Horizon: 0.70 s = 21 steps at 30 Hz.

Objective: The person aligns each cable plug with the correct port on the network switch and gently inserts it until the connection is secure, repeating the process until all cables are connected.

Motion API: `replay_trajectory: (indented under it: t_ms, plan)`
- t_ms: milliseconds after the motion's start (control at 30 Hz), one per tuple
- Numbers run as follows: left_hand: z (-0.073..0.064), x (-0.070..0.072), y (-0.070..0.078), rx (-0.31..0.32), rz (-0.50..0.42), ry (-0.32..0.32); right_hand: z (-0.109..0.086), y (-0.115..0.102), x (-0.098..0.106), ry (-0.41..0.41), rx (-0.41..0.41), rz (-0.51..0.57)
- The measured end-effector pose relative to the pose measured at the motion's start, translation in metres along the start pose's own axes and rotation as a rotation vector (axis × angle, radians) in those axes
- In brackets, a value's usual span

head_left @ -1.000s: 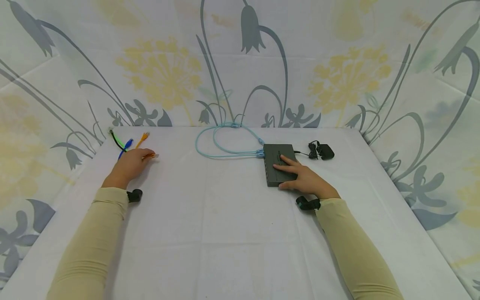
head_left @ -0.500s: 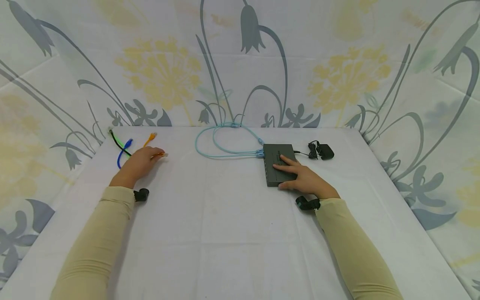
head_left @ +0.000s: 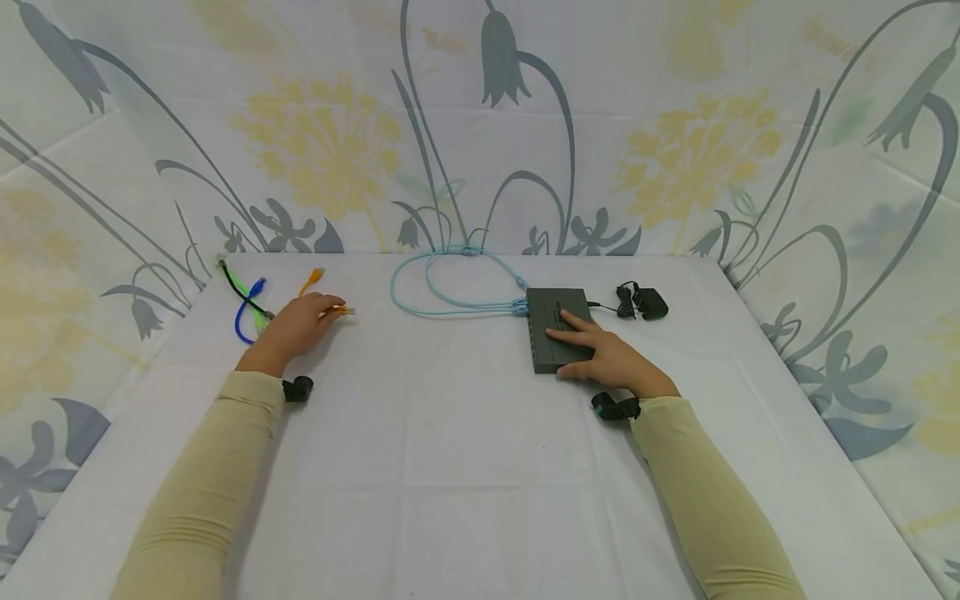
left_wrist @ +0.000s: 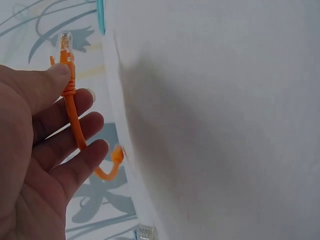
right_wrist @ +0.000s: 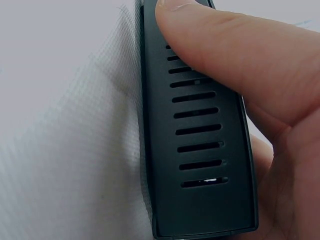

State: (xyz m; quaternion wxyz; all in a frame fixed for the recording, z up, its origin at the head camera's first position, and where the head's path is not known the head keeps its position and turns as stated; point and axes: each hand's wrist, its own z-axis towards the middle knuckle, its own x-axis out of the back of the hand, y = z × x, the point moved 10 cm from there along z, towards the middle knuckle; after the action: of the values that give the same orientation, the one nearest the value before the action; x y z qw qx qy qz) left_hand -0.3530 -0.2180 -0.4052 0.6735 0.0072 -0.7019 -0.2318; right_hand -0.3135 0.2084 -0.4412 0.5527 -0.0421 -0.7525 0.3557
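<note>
My left hand (head_left: 295,327) is over the left part of the table and pinches an orange Ethernet cable (left_wrist: 73,117) between thumb and index finger, just behind one clear plug. Its other fingers are loosely spread, and the cable curves behind them to its far plug (left_wrist: 117,154). The right hand (head_left: 617,360) rests on a dark grey network switch (head_left: 553,302), straight fingers spread over its top. In the right wrist view the right thumb (right_wrist: 215,42) lies against the slotted side (right_wrist: 200,150). Light blue Ethernet cables (head_left: 457,314) run into the switch's left side.
Left of my left hand lie a blue cable (head_left: 242,317), a black cable (head_left: 234,285) and a green cable (head_left: 260,322), crossing each other. A black power adapter (head_left: 651,303) sits right of the switch, its lead plugged in. A flower-patterned cloth (head_left: 330,150) stands behind the white table (head_left: 480,433).
My left hand has moved right with the orange cable, away from the blue, black and green cables, more of which now show. The right hand and the switch have stayed put.
</note>
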Motion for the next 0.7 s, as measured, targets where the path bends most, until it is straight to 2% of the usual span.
replay_trajectory:
  t_ms: [367,700]
  plan:
    - [0.004,-0.002,0.009,0.014,-0.004,0.007,-0.001,-0.002,0.001,0.003,0.000,-0.003]
    - [0.007,-0.003,0.020,-0.026,0.007,0.040,0.000,0.000,0.000,0.002,-0.007,0.003]
